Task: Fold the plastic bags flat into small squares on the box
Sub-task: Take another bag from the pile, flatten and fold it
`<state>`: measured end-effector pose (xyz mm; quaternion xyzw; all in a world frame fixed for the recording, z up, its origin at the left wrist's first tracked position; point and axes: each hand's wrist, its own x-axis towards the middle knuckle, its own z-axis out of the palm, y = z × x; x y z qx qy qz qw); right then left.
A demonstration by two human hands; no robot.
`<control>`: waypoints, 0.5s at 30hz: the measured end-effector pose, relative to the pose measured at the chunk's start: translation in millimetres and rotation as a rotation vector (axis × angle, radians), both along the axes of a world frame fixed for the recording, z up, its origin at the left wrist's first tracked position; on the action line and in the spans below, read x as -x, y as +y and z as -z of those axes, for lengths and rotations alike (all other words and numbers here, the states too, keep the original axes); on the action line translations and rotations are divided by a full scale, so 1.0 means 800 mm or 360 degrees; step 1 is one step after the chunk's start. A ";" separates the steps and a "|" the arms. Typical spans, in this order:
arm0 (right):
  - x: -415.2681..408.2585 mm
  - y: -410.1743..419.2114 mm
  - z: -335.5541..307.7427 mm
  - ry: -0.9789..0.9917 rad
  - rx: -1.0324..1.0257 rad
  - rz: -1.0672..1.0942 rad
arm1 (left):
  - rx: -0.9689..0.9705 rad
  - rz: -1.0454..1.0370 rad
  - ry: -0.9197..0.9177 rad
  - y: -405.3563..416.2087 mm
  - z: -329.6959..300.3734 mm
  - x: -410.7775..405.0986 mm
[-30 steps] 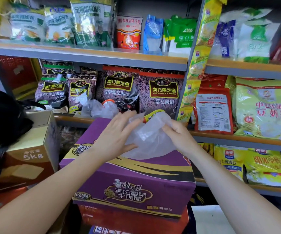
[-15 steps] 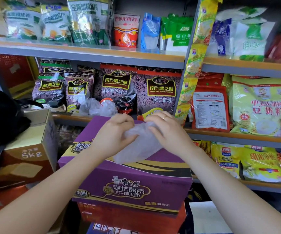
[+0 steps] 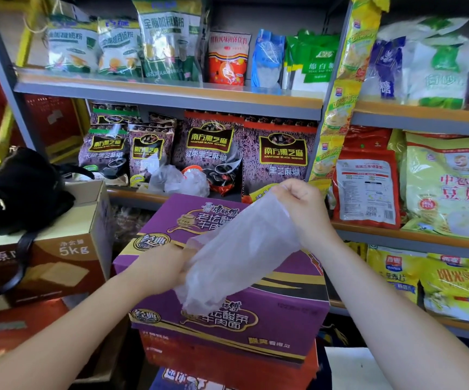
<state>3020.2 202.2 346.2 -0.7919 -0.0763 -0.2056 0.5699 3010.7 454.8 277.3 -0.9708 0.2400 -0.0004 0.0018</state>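
1. Plastic bag (image 3: 241,249), clear and stretched slantwise, hangs over the purple box (image 3: 270,305).
2. Right hand (image 3: 301,204) pinches its far upper end; left hand (image 3: 168,268) grips the near lower end.
3. More crumpled bags (image 3: 179,178) lie on the shelf (image 3: 132,195) behind.
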 end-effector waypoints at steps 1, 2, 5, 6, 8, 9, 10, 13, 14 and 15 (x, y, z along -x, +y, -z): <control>0.001 0.001 -0.002 0.0041 -0.0113 0.0006 | 0.0259 0.0058 0.0112 0.002 0.000 0.004; 0.000 0.000 -0.005 0.0075 -0.0221 0.0007 | 0.0598 0.0126 0.0182 0.001 -0.003 0.009; 0.000 -0.001 -0.011 0.0105 -0.0338 0.0011 | 0.1395 0.0189 -0.0122 -0.005 -0.015 0.013; 0.000 0.001 -0.011 0.0113 -0.0358 0.0022 | 0.1549 0.0160 -0.0328 -0.009 -0.021 0.015; 0.000 0.006 -0.011 0.0180 -0.0484 0.0047 | 0.1677 0.0215 -0.0617 -0.018 -0.030 0.021; 0.000 0.009 -0.010 0.0256 -0.0591 0.0058 | 0.1678 0.0270 -0.0643 -0.023 -0.032 0.025; -0.001 0.011 -0.008 0.0344 -0.0698 0.0070 | 0.1661 0.0298 -0.0612 -0.029 -0.033 0.031; -0.008 0.014 -0.005 0.0541 -0.0843 0.0120 | 0.1485 0.0110 -0.0495 -0.039 -0.015 0.035; -0.009 0.016 -0.004 0.0585 -0.0862 0.0129 | 0.1387 0.0028 -0.0513 -0.039 -0.005 0.032; -0.010 0.017 -0.004 0.0635 -0.0884 0.0127 | 0.1313 -0.0021 -0.0534 -0.038 0.002 0.030</control>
